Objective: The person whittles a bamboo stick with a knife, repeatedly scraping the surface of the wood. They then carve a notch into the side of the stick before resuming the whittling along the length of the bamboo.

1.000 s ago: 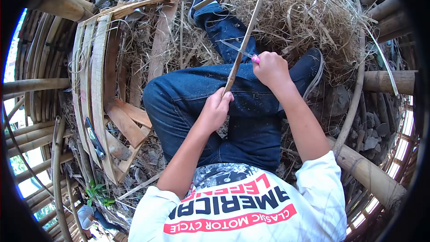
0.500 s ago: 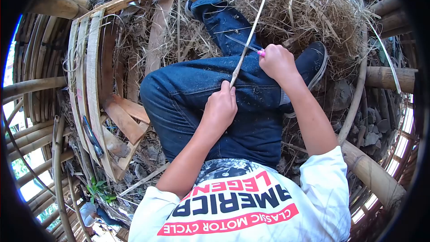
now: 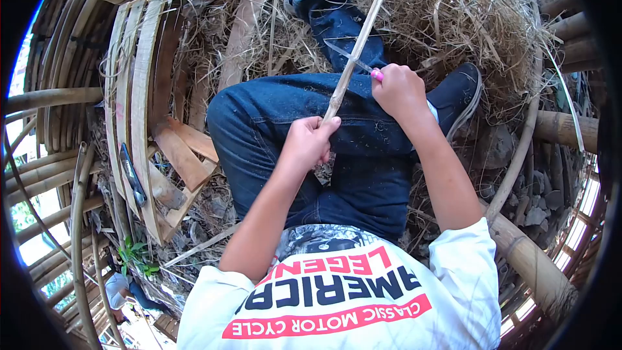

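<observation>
My left hand [image 3: 307,146] is closed on the lower end of a pale bamboo strip [image 3: 355,58], which slants up and away over my bent leg. In my right hand [image 3: 400,91] is a knife [image 3: 348,56] with a pink handle, gripped in a fist. The thin blade points up and to the left and crosses the strip around its middle, seemingly touching it. Small pale flecks lie on my blue jeans [image 3: 278,107] beneath both hands.
A slatted wooden crate [image 3: 139,97] stands on the left, with a dark, narrow object [image 3: 132,175] on its slat. Fibrous shavings [image 3: 453,13] are heaped ahead. Bamboo poles [image 3: 531,266] and rubble [image 3: 538,204] lie to the right. Another person [image 3: 126,290] is at lower left.
The bamboo strip has turned, showing a wider face, and my left thumb now lies along its end. The knife stays across the strip. The whole view has shifted slightly.
</observation>
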Demonstrator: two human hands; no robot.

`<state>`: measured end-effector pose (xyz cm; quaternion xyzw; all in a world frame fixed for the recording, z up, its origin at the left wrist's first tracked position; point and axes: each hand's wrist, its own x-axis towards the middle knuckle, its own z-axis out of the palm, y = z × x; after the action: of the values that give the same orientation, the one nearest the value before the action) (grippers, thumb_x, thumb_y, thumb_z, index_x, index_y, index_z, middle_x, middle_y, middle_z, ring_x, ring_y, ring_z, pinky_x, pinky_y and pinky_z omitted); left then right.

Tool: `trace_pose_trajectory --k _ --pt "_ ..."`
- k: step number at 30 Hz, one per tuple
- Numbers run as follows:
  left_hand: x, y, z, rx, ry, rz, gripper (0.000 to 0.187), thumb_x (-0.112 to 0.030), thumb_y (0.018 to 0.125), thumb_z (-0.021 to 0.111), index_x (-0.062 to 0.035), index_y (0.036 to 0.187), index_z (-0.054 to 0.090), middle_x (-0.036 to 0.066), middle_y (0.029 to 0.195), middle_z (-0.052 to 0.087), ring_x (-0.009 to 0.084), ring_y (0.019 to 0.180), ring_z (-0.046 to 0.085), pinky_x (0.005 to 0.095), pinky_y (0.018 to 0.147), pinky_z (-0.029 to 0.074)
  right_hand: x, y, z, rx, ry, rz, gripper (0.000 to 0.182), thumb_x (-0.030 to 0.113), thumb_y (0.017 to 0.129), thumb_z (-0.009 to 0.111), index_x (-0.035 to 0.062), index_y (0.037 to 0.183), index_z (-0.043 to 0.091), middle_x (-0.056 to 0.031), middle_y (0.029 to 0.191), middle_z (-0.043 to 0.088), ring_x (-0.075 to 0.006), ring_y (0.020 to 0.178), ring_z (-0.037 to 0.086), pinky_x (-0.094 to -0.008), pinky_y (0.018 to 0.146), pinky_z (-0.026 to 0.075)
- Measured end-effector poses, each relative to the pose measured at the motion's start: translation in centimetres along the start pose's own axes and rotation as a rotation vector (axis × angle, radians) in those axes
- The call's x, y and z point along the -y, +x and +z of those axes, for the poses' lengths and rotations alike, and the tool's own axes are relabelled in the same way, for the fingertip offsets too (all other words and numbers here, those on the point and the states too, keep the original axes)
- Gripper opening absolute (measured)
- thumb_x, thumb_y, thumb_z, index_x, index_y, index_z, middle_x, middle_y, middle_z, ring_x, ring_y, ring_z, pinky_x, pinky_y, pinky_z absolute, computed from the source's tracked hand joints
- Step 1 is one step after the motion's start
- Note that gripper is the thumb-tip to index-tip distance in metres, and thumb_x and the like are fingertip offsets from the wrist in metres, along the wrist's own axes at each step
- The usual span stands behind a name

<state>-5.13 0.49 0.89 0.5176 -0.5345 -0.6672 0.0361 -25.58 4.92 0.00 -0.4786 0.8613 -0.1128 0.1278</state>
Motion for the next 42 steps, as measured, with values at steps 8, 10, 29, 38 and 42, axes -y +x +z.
trace_pose_trajectory --k 8,10,29,38,42 --pt "-0.8 1.6 -0.2 -0.005 -0.098 -0.105 0.072 -0.060 0.097 0.035 -0.0020 0.064 0.061 -0.002 0.045 0.037 0.0082 0.039 0.036 0.0267 0.039 0.028 1.4 0.3 -1.1 0.006 -0.028 -0.017 0.032 0.031 0.085 0.064 0.0015 0.073 0.069 -0.0204 0.073 0.067 -0.0372 0.071 0.068 -0.0452 0.065 0.055" --pt "0.2 2.0 -0.3 0.049 -0.082 -0.034 0.074 -0.059 0.098 0.031 0.0003 0.069 0.064 -0.003 0.044 0.036 0.0078 0.040 0.035 0.0277 0.041 0.028 1.2 0.4 -1.2 0.000 -0.031 -0.025 0.032 0.031 0.085 0.064 0.0015 0.074 0.069 -0.0206 0.073 0.067 -0.0373 0.071 0.068 -0.0452 0.065 0.055" --pt "-1.1 1.1 -2.0 0.293 -0.236 -0.257 0.058 -0.052 0.098 0.045 0.0014 0.095 0.067 -0.005 0.043 0.040 0.0044 0.032 0.039 0.0191 0.032 0.035 -0.1 0.6 1.1 -0.047 0.023 -0.055 0.030 0.029 0.084 0.064 0.0023 0.071 0.068 -0.0218 0.071 0.066 -0.0393 0.069 0.067 -0.0471 0.065 0.055" --pt "-1.3 0.1 -0.6 0.189 -0.378 -0.177 0.039 -0.041 0.097 0.054 -0.0070 0.077 0.054 -0.001 0.052 0.049 0.0096 0.043 0.053 0.0194 0.041 0.043 0.5 0.1 -0.4 -0.106 0.104 -0.096 0.029 0.028 0.084 0.062 0.0045 0.070 0.069 -0.0206 0.065 0.064 -0.0392 0.065 0.066 -0.0471 0.062 0.054" --pt "-0.4 0.7 -1.9 0.304 -0.418 -0.208 0.036 -0.041 0.099 0.049 -0.0090 0.083 0.051 -0.004 0.054 0.043 0.0057 0.039 0.038 0.0193 0.036 0.032 1.2 0.5 -0.2 -0.080 0.114 -0.114 0.031 0.029 0.085 0.061 0.0035 0.069 0.069 -0.0207 0.065 0.064 -0.0396 0.065 0.066 -0.0470 0.063 0.055"
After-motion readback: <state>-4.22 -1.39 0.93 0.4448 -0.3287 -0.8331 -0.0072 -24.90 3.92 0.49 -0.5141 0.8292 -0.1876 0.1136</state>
